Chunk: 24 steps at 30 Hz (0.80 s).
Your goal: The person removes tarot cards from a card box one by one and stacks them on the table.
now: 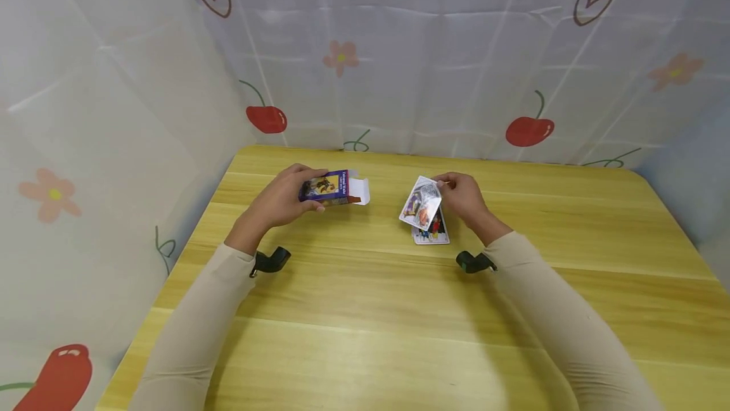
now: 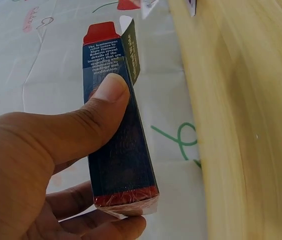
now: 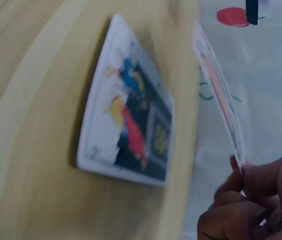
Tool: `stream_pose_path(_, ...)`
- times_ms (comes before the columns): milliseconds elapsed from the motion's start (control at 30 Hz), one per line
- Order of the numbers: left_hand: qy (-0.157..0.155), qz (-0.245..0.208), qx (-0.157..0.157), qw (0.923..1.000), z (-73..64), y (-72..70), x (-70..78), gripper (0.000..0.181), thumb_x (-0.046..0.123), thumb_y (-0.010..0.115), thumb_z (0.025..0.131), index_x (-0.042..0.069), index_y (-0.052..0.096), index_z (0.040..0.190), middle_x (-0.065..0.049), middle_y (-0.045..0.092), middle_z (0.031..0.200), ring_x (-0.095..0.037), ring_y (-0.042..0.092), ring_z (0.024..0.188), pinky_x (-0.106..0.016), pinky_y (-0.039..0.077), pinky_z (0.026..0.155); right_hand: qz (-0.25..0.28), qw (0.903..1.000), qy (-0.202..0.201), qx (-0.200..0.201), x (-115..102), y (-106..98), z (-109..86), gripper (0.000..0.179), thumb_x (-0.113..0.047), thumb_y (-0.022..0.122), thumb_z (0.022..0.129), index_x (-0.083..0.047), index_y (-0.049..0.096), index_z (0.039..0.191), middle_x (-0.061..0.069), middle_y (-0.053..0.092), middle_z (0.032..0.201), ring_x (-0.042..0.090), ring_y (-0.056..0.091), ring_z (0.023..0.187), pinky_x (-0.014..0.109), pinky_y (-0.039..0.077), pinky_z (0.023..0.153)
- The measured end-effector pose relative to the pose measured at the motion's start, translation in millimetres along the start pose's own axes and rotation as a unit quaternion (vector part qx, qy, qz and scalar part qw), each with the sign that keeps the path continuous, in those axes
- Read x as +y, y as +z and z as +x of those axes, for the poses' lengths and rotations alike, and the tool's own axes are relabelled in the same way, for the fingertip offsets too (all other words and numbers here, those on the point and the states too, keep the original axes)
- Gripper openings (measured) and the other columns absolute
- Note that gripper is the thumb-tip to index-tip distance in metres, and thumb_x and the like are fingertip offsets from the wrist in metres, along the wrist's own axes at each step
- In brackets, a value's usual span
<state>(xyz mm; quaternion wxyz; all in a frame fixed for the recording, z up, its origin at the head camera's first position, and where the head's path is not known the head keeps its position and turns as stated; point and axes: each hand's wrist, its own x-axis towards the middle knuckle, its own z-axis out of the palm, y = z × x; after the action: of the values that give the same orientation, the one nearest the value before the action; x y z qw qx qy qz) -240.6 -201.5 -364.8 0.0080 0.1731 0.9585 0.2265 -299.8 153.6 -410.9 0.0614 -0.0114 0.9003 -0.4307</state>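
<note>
My left hand grips a dark blue tarot card box, thumb along its narrow printed side and fingers behind. The box's end flap stands open, pointing right, and a red tab shows in the left wrist view. To the right, my right hand pinches a picture card by its edge between thumb and fingers. That card is raised and tilted, seen nearly edge-on in the right wrist view. Below it a card with red and blue figures on black lies face up on the table.
The wooden table has its back edge against a white curtain printed with cherries, flowers and hearts. A second stretch of curtain hangs along the left side. Small black devices sit at both wrists.
</note>
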Motion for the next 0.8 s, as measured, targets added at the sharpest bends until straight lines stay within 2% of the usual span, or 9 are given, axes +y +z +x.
stream_pose_path(100, -0.002, -0.002, -0.001, 1.0, 0.1, 0.8, -0.8, 0.072, 0.026, 0.079, 0.084, 0.015, 0.048, 0.147, -0.017, 0.05, 0.14, -0.033, 0.049, 0.126, -0.052, 0.043, 0.105, -0.048, 0.9987, -0.001, -0.019, 9, 1, 2.3, 0.032, -0.022, 0.047, 0.105, -0.007, 0.067, 0.123, 0.016, 0.059, 0.105, 0.025, 0.05, 0.086, 0.03, 0.042, 0.067)
stream_pose_path(200, -0.004, 0.0, -0.009, 0.9999, 0.7, 3.1, -2.0, 0.071, 0.027, 0.079, 0.084, 0.015, 0.048, 0.147, -0.018, 0.05, 0.139, -0.033, 0.049, 0.126, -0.052, 0.043, 0.106, -0.076, 0.9969, -0.01, -0.015, 14, 3, 3.8, 0.028, -0.023, 0.052, 0.102, -0.005, 0.07, 0.116, 0.015, 0.061, 0.099, 0.024, 0.051, 0.085, 0.03, 0.041, 0.069)
stream_pose_path(500, -0.016, 0.017, -0.065, 0.9976, 6.5, 15.2, -5.4, 0.072, 0.027, 0.079, 0.085, 0.013, 0.047, 0.148, -0.02, 0.05, 0.14, -0.034, 0.05, 0.125, -0.051, 0.043, 0.107, -0.149, 0.9888, -0.013, 0.002, 20, 11, 5.2, 0.024, -0.023, 0.058, 0.099, -0.004, 0.071, 0.105, 0.015, 0.07, 0.102, 0.026, 0.06, 0.086, 0.035, 0.046, 0.074)
stream_pose_path(800, -0.006, 0.04, -0.095, 0.9947, 20.8, 45.3, -12.3, 0.071, 0.028, 0.077, 0.086, 0.014, 0.046, 0.149, -0.018, 0.051, 0.14, -0.032, 0.05, 0.124, -0.048, 0.044, 0.107, -0.185, 0.9826, -0.02, 0.007, 22, 17, 2.1, 0.027, -0.027, 0.055, 0.099, -0.004, 0.066, 0.109, 0.015, 0.069, 0.104, 0.028, 0.063, 0.091, 0.043, 0.05, 0.079)
